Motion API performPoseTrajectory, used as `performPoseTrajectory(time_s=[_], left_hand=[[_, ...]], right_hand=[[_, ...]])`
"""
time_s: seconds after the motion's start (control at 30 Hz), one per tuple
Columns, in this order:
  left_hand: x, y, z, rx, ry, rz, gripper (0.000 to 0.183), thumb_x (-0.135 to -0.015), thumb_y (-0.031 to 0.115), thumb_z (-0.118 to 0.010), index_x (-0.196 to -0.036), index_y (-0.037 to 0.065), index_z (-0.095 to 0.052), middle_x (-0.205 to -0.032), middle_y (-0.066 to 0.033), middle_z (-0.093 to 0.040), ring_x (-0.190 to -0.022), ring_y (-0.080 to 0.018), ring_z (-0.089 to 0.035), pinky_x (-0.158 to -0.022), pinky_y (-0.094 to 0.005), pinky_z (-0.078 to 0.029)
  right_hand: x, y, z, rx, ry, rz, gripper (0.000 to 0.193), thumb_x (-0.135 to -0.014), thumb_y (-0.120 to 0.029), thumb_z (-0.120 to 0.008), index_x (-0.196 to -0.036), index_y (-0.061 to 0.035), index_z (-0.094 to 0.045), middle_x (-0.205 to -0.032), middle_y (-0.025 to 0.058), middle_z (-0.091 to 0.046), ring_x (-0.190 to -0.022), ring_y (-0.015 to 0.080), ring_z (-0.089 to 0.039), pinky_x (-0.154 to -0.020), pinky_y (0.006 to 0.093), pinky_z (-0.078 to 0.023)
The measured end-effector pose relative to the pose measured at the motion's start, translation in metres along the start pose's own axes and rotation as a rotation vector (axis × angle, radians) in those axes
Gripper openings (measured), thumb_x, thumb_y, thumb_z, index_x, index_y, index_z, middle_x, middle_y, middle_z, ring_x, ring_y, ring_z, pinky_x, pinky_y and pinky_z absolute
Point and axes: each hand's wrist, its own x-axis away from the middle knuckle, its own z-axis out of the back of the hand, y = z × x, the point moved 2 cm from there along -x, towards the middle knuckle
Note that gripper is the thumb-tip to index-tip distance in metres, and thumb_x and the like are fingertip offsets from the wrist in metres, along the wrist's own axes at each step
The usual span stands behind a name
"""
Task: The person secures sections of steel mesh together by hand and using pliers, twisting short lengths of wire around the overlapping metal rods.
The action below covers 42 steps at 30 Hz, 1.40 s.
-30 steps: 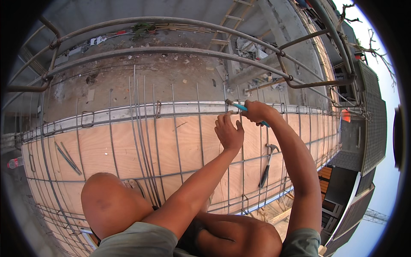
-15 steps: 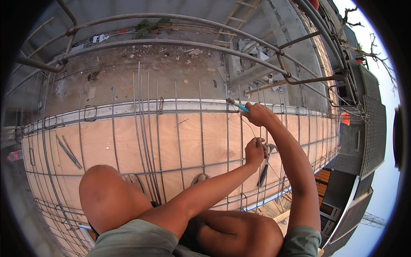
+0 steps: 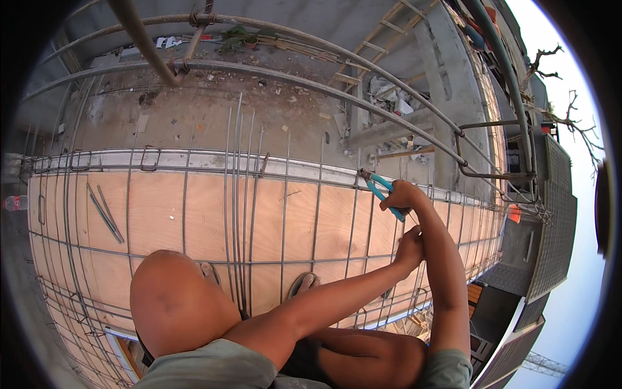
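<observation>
Listing the work, we judged: one bar grid point(image 3: 283, 262), already laid over plywood point(image 3: 214, 217); one far-edge crossing, right of centre, seemingly unfinished; two short rods point(image 3: 103, 212), loose at left. Pliers point(image 3: 375, 190), teal-handled, sat in the right hand's point(image 3: 403, 196) grasp, handles spread, nose far and left of the fingers, at that crossing. Left hand point(image 3: 410, 246), nearer, beside the right forearm point(image 3: 444, 259), fingers curled; contents we could not tell.
</observation>
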Motion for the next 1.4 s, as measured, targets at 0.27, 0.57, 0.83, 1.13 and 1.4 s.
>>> performPoseTrajectory(time_s=[0.27,0.57,0.83,1.13,1.4], left_hand=[[0.012,-0.022,-0.007,-0.238,-0.302,0.085,0.023,-0.103,0.018,-0.054,-0.114,0.0,-0.063,-0.098,-0.0114,-0.071,-0.083,-0.0183,-0.068,-0.07,-0.0343,-0.054],[-0.041,-0.049,0.093,0.273,0.393,0.222,0.035,-0.101,0.028,-0.051,-0.122,0.003,-0.065,-0.1,-0.0098,-0.071,-0.071,-0.0173,-0.067,-0.06,-0.0318,-0.054],[-0.105,-0.01,0.136,0.359,0.296,0.278,0.053,-0.1,0.046,-0.063,-0.136,0.008,-0.054,-0.12,-0.0083,-0.064,-0.098,-0.0224,-0.064,-0.078,-0.0397,-0.054],[-0.159,-0.02,0.132,0.581,0.289,0.24,0.019,-0.106,0.025,-0.058,-0.111,0.006,-0.059,-0.103,-0.0114,-0.066,-0.098,-0.031,-0.07,-0.09,-0.0455,-0.061],[-0.145,-0.012,0.119,0.502,0.31,0.44,0.023,-0.101,0.022,-0.066,-0.114,0.005,-0.057,-0.107,-0.0146,-0.066,-0.103,-0.0337,-0.071,-0.082,-0.0526,-0.062]], right_hand=[[0.014,0.016,-0.034,0.745,0.752,0.085,0.025,-0.089,-0.019,-0.063,-0.108,-0.0032,-0.065,-0.099,0.0144,-0.067,-0.096,0.0326,-0.068,-0.077,0.046,-0.053],[0.007,0.053,-0.013,-0.864,-0.39,-0.16,0.035,-0.096,-0.035,-0.072,-0.092,-0.0002,-0.067,-0.074,0.0086,-0.067,-0.06,0.0191,-0.064,-0.054,0.0339,-0.055],[0.002,0.06,-0.053,-0.96,-0.476,-0.092,0.02,-0.092,-0.02,-0.077,-0.102,-0.005,-0.069,-0.074,0.0027,-0.067,-0.061,0.0143,-0.065,-0.054,0.0292,-0.053],[0.034,0.031,-0.06,0.287,0.64,0.039,0.034,-0.079,-0.027,-0.074,-0.1,-0.0022,-0.063,-0.096,0.0143,-0.074,-0.086,0.0247,-0.075,-0.073,0.045,-0.059],[0.021,0.072,-0.054,-0.411,0.052,-0.028,0.021,-0.088,-0.025,-0.074,-0.095,-0.0063,-0.068,-0.08,0.008,-0.071,-0.074,0.0211,-0.072,-0.064,0.0374,-0.057]])
